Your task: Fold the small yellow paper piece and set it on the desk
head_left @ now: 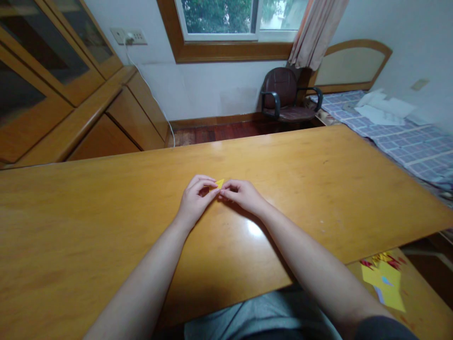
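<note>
A small piece of folded yellow paper (220,183) is held just above the middle of the wooden table (116,212). My left hand (198,196) pinches it from the left between thumb and fingers. From the right, the fingertips of my right hand (242,193) are closed at its edge. One pointed corner of the paper shows between the hands; the rest is covered by my fingers.
On a lower surface at the bottom right lie yellow paper sheets (391,285) and several small red and yellow folded pieces (382,259). Past the table stand a brown armchair (283,94), a bed (399,137) and a wooden cabinet (92,123).
</note>
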A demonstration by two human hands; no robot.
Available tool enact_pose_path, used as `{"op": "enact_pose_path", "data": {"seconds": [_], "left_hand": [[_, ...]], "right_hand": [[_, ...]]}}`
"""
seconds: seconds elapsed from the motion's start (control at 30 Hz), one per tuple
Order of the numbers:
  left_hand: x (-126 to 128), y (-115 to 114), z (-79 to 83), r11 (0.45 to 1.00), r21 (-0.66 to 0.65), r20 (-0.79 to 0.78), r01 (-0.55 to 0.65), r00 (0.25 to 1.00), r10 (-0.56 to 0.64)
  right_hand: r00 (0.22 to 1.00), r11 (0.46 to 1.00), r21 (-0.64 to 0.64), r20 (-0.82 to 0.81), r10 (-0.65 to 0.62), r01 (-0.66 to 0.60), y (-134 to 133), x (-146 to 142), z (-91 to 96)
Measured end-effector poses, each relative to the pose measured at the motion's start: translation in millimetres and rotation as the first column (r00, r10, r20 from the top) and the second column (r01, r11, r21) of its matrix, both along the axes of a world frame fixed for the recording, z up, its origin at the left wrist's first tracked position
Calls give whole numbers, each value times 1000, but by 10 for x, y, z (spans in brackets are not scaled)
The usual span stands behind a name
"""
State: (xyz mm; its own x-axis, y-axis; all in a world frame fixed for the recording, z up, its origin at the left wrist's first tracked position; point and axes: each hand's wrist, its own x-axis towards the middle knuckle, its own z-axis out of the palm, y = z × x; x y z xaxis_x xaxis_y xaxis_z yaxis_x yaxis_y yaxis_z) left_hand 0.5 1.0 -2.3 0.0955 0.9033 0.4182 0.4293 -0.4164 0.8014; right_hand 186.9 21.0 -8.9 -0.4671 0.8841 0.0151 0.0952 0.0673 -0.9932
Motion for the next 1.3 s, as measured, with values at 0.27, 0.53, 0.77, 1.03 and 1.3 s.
{"op": "enact_pose_path", "data": {"seconds": [0.27, 0.53, 0.77, 1.03, 1.3], "left_hand": [[0, 14, -14, 999, -12, 35, 34, 999, -33], [0, 21, -50, 995, -81, 110, 49, 993, -40], [-11, 41, -109, 992, -120, 148, 49, 988, -31], [1, 17, -90, 989, -118, 20, 92, 996, -90], [-5, 18, -81, 990, -106, -9, 87, 996, -89]], "right_hand": [[999, 1000, 31, 43, 1, -3, -1, 3, -12], [997, 998, 67, 80, 3, -8, -8, 10, -5], [995, 991, 120, 75, -69, 60, 8, 13, 30], [994, 993, 32, -15, -109, 110, 0, 15, 70], [994, 995, 19, -32, -102, 102, 4, 6, 49]]}}
